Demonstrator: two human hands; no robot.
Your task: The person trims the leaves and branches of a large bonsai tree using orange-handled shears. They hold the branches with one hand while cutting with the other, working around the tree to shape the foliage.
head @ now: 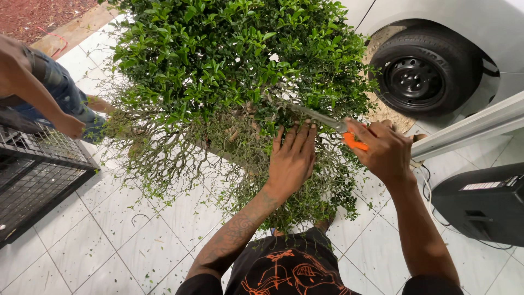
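Your left hand [292,161] flat on the bush [229,71], fingers apart, your right hand [382,150] with fingers clamped on orange-handled shears [333,124], blades in the foliage

One shrub [229,71], one shears [333,124], one wheel [423,74]

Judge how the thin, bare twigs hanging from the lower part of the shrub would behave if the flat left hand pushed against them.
The twigs look wiry and very thin, so they would probably bend and spring back. They likely weigh little. Where the left hand presses, some tips might snap.
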